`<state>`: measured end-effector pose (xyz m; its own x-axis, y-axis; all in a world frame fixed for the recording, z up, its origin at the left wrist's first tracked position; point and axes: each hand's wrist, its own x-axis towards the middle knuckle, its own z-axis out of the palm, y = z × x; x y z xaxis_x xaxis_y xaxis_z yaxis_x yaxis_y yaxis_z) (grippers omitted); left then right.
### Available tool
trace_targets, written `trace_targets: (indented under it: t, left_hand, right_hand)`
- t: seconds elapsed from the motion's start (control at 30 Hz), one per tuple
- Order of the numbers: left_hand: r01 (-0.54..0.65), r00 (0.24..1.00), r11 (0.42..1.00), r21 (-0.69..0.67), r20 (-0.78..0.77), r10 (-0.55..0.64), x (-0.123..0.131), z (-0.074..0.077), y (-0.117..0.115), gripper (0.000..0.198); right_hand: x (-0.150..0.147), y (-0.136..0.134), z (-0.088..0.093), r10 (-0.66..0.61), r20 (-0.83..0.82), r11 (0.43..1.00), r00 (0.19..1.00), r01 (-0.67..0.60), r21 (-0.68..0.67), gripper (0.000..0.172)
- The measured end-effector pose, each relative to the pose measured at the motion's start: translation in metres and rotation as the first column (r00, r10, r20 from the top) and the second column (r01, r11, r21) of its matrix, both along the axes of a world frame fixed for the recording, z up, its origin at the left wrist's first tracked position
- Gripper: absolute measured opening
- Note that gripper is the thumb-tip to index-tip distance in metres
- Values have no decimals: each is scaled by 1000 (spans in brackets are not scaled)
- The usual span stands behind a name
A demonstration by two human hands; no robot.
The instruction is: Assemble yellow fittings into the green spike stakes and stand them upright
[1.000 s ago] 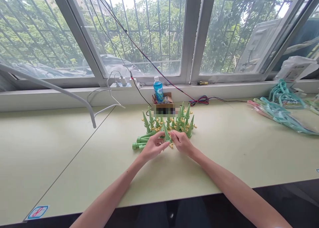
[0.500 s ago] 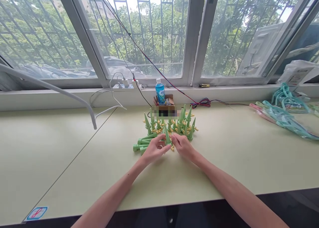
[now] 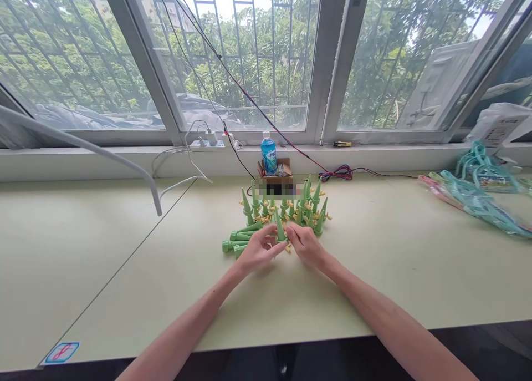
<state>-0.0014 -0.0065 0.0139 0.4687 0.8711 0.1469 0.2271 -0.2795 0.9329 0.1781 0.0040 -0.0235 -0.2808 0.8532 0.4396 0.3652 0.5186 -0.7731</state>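
Observation:
My left hand (image 3: 261,248) is closed around the base of a green plant-watering spike (image 3: 280,227), whose tip points up. At the right of that spike, my right hand (image 3: 305,242) has its thumb and forefinger pinched together. What lies between those fingertips is hidden. Just below them, a yellow valve piece (image 3: 288,248) shows beside the spike's base. Beyond my hands stand several green spikes (image 3: 316,195) with yellow valves fitted to them. Left of my left hand, several green spikes (image 3: 245,235) without visible valves lie on their sides.
Behind the spikes, a blue-labelled bottle (image 3: 269,155) stands by a small cardboard box (image 3: 286,170). A coiled cable (image 3: 338,173) lies right of it. Bagged teal straps (image 3: 477,201) rest far right. A grey tube (image 3: 137,170) reaches over the pale table (image 3: 124,292) from the left.
The camera view has shifted very slightly. Both hands and the spike between them keep nearly the same pose.

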Motion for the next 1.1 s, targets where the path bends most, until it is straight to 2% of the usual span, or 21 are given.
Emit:
trace_targets:
  t: [0.67,1.1]
  left_hand:
    - [-9,997,987,159,-80,21,0,-4,2,29]
    - [-22,998,978,209,-55,34,-1,-11,5,28]
  right_hand:
    - [2,4,-1,-13,17,999,1000,13,30,40]
    - [1,2,-1,-24,45,999,999,22,42,41]
